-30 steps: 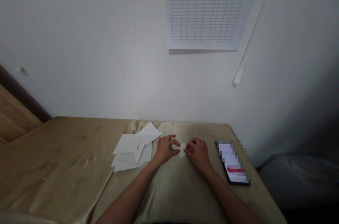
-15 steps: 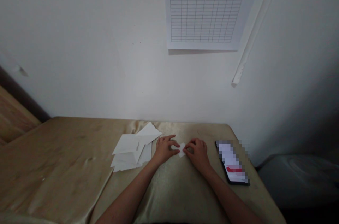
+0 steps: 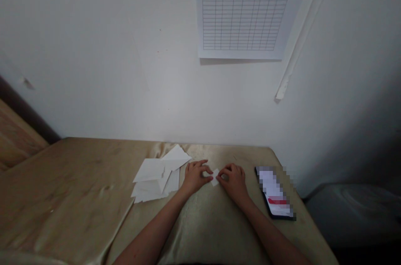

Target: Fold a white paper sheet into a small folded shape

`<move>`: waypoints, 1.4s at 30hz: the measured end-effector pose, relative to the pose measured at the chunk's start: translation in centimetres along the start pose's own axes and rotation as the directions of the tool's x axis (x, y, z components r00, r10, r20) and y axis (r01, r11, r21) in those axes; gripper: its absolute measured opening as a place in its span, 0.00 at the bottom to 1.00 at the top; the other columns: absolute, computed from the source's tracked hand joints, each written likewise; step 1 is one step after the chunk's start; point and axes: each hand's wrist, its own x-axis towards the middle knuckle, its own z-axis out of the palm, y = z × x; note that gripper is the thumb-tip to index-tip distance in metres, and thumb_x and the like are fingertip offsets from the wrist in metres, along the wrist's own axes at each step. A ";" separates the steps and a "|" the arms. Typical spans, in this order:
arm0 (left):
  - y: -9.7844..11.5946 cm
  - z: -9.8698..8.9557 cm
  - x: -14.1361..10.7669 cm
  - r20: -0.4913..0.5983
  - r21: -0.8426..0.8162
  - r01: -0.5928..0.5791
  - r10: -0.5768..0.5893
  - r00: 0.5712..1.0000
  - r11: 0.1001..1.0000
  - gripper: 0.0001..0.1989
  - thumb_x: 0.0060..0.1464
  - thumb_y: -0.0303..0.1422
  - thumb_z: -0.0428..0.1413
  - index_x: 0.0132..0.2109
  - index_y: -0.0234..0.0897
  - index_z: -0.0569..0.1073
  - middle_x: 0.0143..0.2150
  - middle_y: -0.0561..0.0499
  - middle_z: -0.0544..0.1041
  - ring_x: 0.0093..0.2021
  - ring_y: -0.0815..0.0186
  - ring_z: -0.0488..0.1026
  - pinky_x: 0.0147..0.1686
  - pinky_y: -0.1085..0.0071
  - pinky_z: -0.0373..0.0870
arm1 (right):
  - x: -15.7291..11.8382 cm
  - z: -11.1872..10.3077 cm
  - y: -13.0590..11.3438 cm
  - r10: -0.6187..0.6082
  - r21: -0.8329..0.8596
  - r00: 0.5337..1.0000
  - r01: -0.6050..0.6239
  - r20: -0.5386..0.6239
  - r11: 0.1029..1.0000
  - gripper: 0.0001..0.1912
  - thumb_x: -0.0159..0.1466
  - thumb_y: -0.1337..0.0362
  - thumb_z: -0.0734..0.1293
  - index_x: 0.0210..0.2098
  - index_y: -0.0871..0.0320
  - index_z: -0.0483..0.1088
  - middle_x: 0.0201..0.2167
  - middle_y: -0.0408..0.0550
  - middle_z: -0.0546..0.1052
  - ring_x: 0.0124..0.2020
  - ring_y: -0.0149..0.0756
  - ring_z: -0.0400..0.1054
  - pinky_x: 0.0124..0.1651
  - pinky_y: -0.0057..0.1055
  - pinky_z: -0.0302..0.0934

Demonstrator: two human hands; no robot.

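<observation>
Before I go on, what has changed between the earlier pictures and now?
Nothing has visibly moved, been picked up or been let go. The left hand and right hand stay at the small paper between their fingertips; the loose sheets, the phone and the wall chart are as they were.

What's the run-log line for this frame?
left hand: at small white paper | right hand: at same paper | white sheets: beside left hand | phone: right of right hand

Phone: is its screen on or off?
On. The phone, lying to the right of the right hand, shows a bright screen with a red bar; blocky blur hides details.
</observation>
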 end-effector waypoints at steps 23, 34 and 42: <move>-0.2 0.1 -0.3 0.000 -0.003 -0.038 0.038 0.999 0.999 0.10 0.50 0.40 0.66 0.41 0.53 0.81 0.64 0.59 0.71 0.63 0.53 0.63 0.65 0.49 0.50 | 0.0 0.3 0.0 -0.002 -0.060 1.000 0.002 0.001 0.998 0.03 0.61 0.58 0.72 0.33 0.48 0.78 0.43 0.46 0.74 0.49 0.43 0.65 0.60 0.43 0.50; 0.3 0.0 -0.5 0.003 -0.001 -0.018 0.018 1.000 1.000 0.12 0.48 0.42 0.67 0.41 0.52 0.81 0.65 0.58 0.70 0.64 0.51 0.60 0.66 0.46 0.46 | -0.1 0.4 -0.5 0.009 -0.102 1.000 -0.009 -0.007 0.995 0.04 0.62 0.57 0.71 0.34 0.49 0.77 0.44 0.47 0.73 0.50 0.43 0.64 0.61 0.44 0.49; 0.6 -0.2 -0.7 0.010 0.012 -0.011 0.011 1.000 1.000 0.10 0.50 0.41 0.66 0.41 0.52 0.80 0.66 0.58 0.68 0.65 0.51 0.60 0.67 0.45 0.45 | -0.2 0.3 -0.7 0.001 -0.141 1.000 0.000 0.008 0.990 0.06 0.63 0.57 0.70 0.36 0.49 0.77 0.45 0.48 0.73 0.51 0.44 0.64 0.62 0.46 0.47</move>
